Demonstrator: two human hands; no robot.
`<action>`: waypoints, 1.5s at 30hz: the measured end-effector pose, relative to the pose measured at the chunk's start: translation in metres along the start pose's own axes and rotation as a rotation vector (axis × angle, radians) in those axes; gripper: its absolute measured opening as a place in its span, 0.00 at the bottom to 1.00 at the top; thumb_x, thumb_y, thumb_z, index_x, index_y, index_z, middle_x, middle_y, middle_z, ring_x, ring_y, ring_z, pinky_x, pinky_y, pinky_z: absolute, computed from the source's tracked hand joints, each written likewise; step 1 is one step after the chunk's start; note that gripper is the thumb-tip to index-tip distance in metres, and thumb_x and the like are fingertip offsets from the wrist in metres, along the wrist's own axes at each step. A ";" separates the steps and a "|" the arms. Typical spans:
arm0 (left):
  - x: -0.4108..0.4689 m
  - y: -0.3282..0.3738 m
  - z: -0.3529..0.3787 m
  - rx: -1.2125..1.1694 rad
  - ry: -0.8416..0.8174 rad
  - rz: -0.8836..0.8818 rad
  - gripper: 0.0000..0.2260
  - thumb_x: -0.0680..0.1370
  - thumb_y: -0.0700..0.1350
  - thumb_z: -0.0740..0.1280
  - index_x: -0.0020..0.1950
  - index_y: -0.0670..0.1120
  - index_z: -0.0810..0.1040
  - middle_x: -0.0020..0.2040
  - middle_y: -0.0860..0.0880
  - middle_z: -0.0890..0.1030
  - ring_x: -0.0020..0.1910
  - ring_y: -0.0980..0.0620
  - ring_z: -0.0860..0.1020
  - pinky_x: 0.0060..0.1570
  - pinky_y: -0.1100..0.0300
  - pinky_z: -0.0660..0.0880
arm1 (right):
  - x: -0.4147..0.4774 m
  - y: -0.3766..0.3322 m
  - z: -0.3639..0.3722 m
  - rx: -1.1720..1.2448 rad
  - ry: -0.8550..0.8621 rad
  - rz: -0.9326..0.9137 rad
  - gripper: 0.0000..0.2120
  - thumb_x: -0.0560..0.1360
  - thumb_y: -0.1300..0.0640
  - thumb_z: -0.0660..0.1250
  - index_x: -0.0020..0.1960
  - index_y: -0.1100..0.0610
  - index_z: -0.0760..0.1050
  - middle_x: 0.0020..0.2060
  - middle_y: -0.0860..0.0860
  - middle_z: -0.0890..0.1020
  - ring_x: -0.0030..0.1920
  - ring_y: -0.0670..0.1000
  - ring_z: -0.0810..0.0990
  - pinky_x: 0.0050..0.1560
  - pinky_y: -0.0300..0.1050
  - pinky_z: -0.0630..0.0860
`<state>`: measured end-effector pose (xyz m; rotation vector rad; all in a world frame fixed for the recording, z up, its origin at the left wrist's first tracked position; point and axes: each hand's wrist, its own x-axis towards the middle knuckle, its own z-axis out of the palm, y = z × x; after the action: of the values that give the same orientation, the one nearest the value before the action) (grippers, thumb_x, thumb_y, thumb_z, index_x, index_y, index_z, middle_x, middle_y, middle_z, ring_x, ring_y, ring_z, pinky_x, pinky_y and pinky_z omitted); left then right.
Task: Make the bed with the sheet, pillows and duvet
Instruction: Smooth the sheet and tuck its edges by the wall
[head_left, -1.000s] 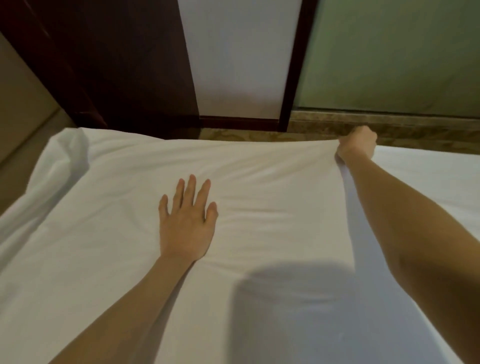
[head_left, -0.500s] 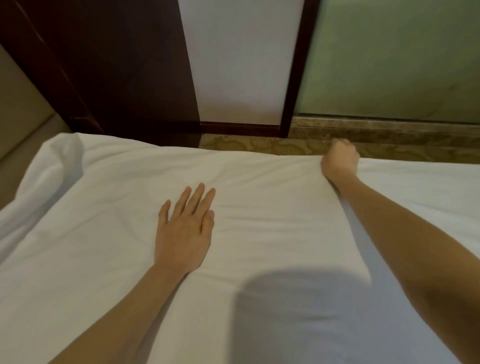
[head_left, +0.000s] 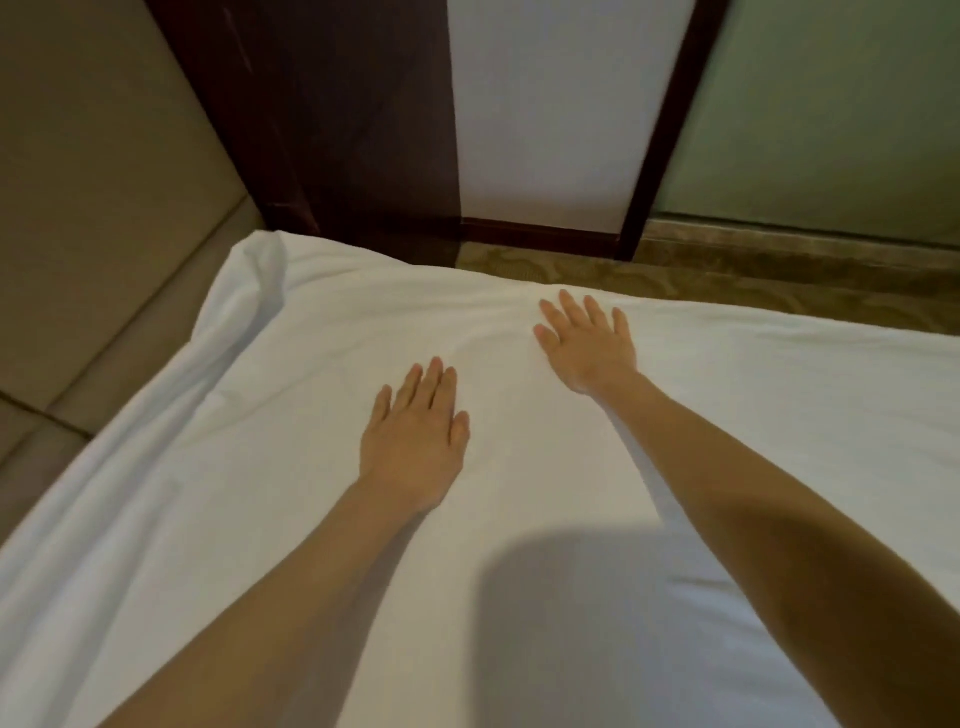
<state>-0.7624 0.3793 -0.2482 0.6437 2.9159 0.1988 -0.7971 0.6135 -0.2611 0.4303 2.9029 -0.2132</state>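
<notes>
Sheet (head_left: 519, 519) flat under spread fingers (head_left: 597, 317)

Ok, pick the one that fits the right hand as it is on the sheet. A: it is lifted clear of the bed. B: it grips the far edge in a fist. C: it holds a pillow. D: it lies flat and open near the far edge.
D: the right hand lies palm down with fingers spread on the sheet, close to the far edge, holding nothing.

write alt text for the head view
Two bare hands, left and right, press flat and open on a white sheet near the bed's far edge. Dark wood panelling and patterned carpet lie beyond.
</notes>
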 end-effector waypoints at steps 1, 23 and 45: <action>-0.016 -0.017 -0.003 0.006 -0.004 0.012 0.26 0.82 0.56 0.41 0.79 0.51 0.44 0.79 0.52 0.43 0.78 0.53 0.43 0.75 0.52 0.42 | 0.001 -0.001 -0.001 -0.024 0.006 0.015 0.25 0.81 0.41 0.36 0.77 0.42 0.40 0.77 0.44 0.41 0.77 0.51 0.40 0.75 0.58 0.38; -0.125 -0.227 0.002 -0.531 0.104 -0.276 0.27 0.82 0.53 0.57 0.78 0.50 0.55 0.78 0.52 0.57 0.76 0.54 0.55 0.75 0.58 0.50 | -0.153 -0.217 0.028 0.304 0.186 -0.471 0.18 0.75 0.64 0.60 0.63 0.64 0.76 0.66 0.62 0.74 0.66 0.60 0.73 0.70 0.48 0.64; -0.388 -0.250 -0.011 0.505 -0.075 -0.010 0.26 0.78 0.38 0.36 0.78 0.39 0.41 0.79 0.44 0.42 0.78 0.45 0.41 0.74 0.50 0.37 | -0.377 -0.307 0.079 0.056 0.026 -0.407 0.24 0.82 0.56 0.50 0.77 0.57 0.55 0.78 0.52 0.53 0.77 0.52 0.50 0.75 0.49 0.47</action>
<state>-0.5181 -0.0125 -0.2326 0.6797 2.9003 -0.5680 -0.5223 0.2066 -0.2219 -0.1570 2.9850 -0.3502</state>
